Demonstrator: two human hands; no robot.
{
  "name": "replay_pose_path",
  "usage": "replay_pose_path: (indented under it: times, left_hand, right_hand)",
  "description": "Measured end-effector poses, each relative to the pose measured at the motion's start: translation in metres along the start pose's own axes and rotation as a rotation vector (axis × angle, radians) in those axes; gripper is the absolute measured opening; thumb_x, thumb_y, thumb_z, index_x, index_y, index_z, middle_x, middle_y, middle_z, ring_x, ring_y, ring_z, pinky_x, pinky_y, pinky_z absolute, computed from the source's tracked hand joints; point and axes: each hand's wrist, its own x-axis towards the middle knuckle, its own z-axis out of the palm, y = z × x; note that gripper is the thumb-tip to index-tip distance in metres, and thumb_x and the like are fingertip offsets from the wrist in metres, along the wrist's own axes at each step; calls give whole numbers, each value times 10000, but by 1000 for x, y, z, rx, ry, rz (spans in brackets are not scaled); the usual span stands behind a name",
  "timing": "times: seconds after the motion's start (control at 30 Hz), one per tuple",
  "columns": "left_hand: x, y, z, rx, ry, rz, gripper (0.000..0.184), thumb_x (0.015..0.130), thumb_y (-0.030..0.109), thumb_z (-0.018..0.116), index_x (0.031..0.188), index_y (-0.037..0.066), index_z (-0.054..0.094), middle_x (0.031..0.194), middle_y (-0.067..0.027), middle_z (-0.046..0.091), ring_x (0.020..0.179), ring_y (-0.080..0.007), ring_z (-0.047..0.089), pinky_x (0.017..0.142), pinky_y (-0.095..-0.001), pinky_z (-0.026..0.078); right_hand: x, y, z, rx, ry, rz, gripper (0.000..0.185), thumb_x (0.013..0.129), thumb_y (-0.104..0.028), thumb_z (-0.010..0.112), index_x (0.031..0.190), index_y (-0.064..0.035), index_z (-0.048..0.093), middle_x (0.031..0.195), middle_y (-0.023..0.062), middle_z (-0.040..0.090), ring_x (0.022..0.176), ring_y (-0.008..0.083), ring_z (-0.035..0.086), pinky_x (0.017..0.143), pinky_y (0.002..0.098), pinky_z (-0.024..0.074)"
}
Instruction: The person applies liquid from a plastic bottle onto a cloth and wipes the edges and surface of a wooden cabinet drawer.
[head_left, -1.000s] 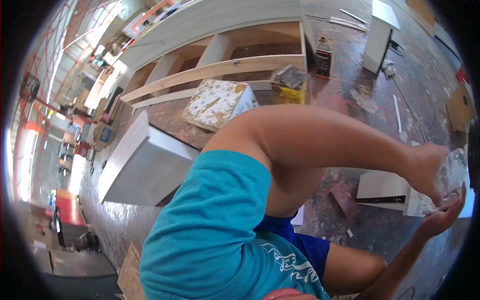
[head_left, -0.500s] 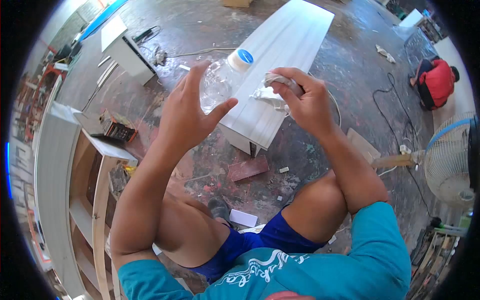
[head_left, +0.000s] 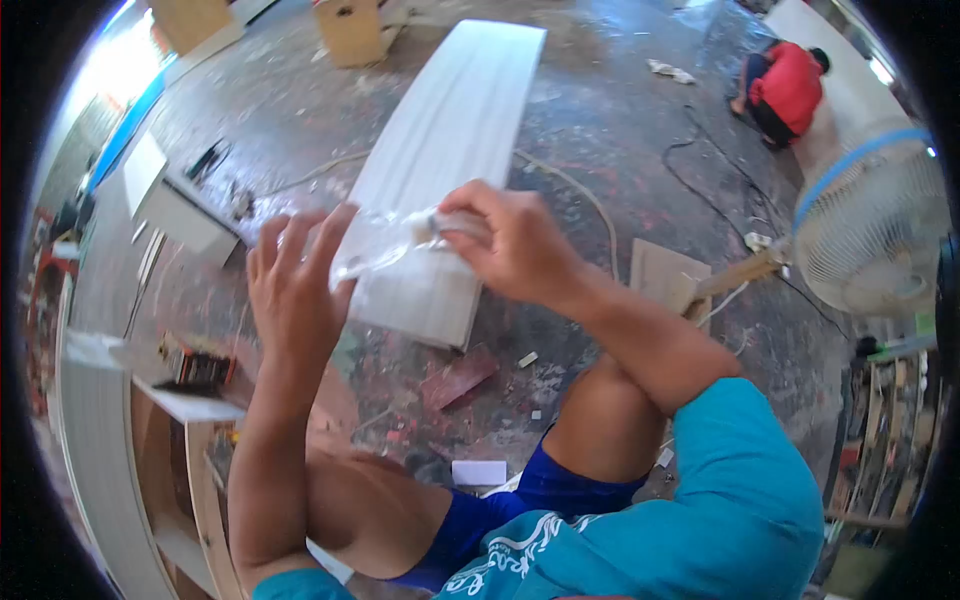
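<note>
A clear plastic bottle (head_left: 375, 245) is held up in front of me, lying nearly sideways with its neck to the right. My left hand (head_left: 297, 275) is wrapped round its wide end. Over at the neck, my right hand (head_left: 515, 240) has its fingers closed on a crumpled white rag (head_left: 465, 225), which touches or covers the cap end. Blur and the fingers hide the cap. Behind and below both hands stretches a long white wood-grain panel piece (head_left: 450, 110).
A standing fan (head_left: 870, 230) is on the right. Beyond it, a person in red (head_left: 790, 90) crouches by a pale board. An open wooden cabinet frame (head_left: 150, 450) stands at left. A reddish block (head_left: 458, 378), a brown board (head_left: 668, 275) and cables lie on the floor.
The bottle has tipped from upright to nearly sideways. My right hand has brought the rag left to its neck. My view has shifted, so the panel and fan appear further left.
</note>
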Motion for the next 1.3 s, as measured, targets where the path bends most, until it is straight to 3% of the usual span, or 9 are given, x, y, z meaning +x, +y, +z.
replay_pose_path:
  times: [0.37, 0.47, 0.67, 0.77, 0.83, 0.93, 1.07, 1.17, 1.3]
  left_hand:
    - [6, 4, 1, -26, 42, 56, 743, 562, 14, 851, 1264, 192, 684, 1104, -20, 658, 1125, -281, 575, 974, -443, 458]
    - [5, 3, 2, -55, 76, 73, 692, 578, 26, 840, 1237, 184, 701, 1070, -4, 665, 1113, -271, 576, 965, -444, 457]
    - [3, 9, -16, -30, 95, 151, 679, 563, 12, 836, 1209, 181, 711, 1013, -6, 663, 1072, -267, 588, 925, -441, 468]
    - [-1, 13, -23, -36, 79, 182, 753, 516, 14, 863, 1224, 217, 707, 1032, 17, 659, 1094, -250, 583, 899, -436, 456]
    - [-3, 17, -29, -27, 82, 198, 777, 499, 13, 872, 1227, 226, 703, 1016, 20, 654, 1089, -247, 584, 885, -432, 455]
    - [-5, 22, -36, -21, 113, 236, 636, 561, 42, 844, 1169, 187, 728, 971, 13, 663, 1035, -240, 595, 861, -430, 462]
    - [-9, 22, -42, -32, 77, 236, 661, 549, 56, 869, 1175, 207, 722, 961, 20, 661, 1041, -229, 599, 853, -423, 461]
    - [-13, 21, -40, -32, 65, 236, 716, 523, 67, 895, 1195, 232, 710, 976, 29, 660, 1058, -218, 598, 852, -416, 459]
    - [-15, 20, -40, -35, 67, 230, 687, 536, 87, 897, 1185, 219, 716, 949, 29, 668, 1039, -212, 607, 838, -407, 463]
  right_hand:
    - [-6, 1, -1, 124, -41, 24, 224, 868, -66, 742, 1044, 9, 625, 930, 207, 729, 914, 364, 745, 785, 399, 571]
    - [-6, -4, -3, 162, 21, -33, 174, 860, -78, 708, 980, 6, 614, 820, 228, 697, 811, 431, 702, 710, 453, 552]
    - [-20, -31, -18, 183, -54, 125, 182, 876, -45, 710, 1009, 22, 604, 805, 182, 714, 763, 259, 739, 686, 368, 544]
    - [-29, -40, -25, 192, -48, 144, 190, 878, -51, 715, 1009, 24, 599, 800, 176, 711, 752, 234, 732, 680, 362, 542]
    - [-33, -50, -29, 175, -48, 160, 176, 885, -69, 704, 985, 37, 606, 782, 205, 703, 746, 293, 730, 679, 392, 541]
    - [-40, -56, -28, 178, -49, 191, 180, 887, -81, 704, 982, 40, 611, 791, 223, 703, 763, 324, 729, 696, 408, 543]
    - [-45, -58, -28, 231, -78, 228, 193, 886, -87, 710, 995, 38, 612, 817, 232, 706, 802, 320, 732, 720, 410, 542]
    - [-46, -56, -27, 254, -105, 234, 201, 889, -96, 717, 998, 38, 614, 815, 226, 705, 811, 298, 730, 730, 401, 540]
    - [-44, -56, -28, 223, -156, 205, 157, 938, -42, 676, 1025, 37, 572, 845, 136, 736, 826, 155, 713, 728, 325, 544]
